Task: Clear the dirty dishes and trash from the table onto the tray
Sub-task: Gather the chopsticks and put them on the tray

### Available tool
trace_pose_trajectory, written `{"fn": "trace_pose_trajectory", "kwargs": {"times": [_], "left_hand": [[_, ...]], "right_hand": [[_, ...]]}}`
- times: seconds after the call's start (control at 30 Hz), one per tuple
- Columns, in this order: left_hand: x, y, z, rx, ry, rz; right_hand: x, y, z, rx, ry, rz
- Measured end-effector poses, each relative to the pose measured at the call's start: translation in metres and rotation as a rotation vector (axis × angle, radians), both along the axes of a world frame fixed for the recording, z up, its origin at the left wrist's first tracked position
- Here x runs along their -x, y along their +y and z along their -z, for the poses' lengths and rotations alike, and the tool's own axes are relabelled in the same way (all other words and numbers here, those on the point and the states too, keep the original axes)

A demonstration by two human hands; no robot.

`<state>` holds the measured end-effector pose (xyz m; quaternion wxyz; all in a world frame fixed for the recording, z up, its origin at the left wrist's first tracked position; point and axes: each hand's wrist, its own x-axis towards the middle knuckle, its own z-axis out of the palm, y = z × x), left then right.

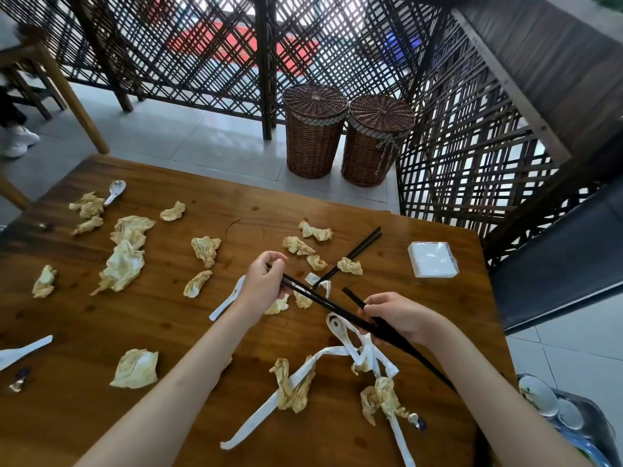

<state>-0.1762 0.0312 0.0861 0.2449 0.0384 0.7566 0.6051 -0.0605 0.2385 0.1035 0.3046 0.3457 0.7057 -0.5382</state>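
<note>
1. Left hand (261, 284) pinched shut on one end of a black chopstick pair (323, 303); right hand (403, 318) closed around more chopsticks (404, 345), points trailing near right.
2. Best to hand the left pair over, ends squared into one bundle.
3. Then gather the loose pair (350, 256) lying just beyond on the table (168, 325).
4. Carry tips low to the tray (596, 429) at the near right edge, already holding dishes.
5. Crumpled napkins (123, 264) and spoons (226, 299) left for later.
</note>
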Motion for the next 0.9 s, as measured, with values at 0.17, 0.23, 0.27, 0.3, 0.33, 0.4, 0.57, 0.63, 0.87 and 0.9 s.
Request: {"fn": "trace_pose_trajectory", "kwargs": {"times": [0.17, 0.23, 0.27, 0.3, 0.33, 0.4, 0.57, 0.63, 0.87, 0.9], "left_hand": [[-0.002, 0.003, -0.002, 0.006, 0.001, 0.04], [-0.002, 0.004, -0.002, 0.004, 0.002, 0.068], [-0.003, 0.004, -0.002, -0.003, -0.004, 0.084], [-0.004, 0.005, -0.003, -0.008, -0.013, 0.099], [-0.005, 0.005, -0.003, -0.007, -0.025, 0.112], [-0.006, 0.006, -0.004, 0.011, -0.06, 0.129], [-0.005, 0.001, 0.0, 0.037, -0.188, 0.097], [-0.005, -0.006, 0.003, 0.039, -0.184, 0.07], [-0.006, -0.033, 0.019, 0.106, -0.186, 0.012], [-0.005, -0.036, 0.021, 0.109, -0.183, 0.007]], "right_hand": [[0.001, -0.004, -0.002, 0.031, -0.013, -0.09], [0.001, -0.006, -0.003, 0.044, -0.006, -0.112], [0.001, -0.007, -0.003, 0.054, 0.0, -0.114], [0.001, -0.007, -0.003, 0.065, 0.006, -0.114], [0.001, -0.008, -0.004, 0.075, 0.011, -0.116], [0.001, -0.008, -0.004, 0.086, 0.015, -0.124], [-0.002, -0.006, -0.002, 0.097, 0.029, -0.054], [-0.003, -0.005, -0.001, 0.09, 0.056, 0.003], [-0.012, -0.005, 0.003, -0.015, 0.17, 0.193], [-0.013, -0.005, 0.003, -0.032, 0.177, 0.207]]}}
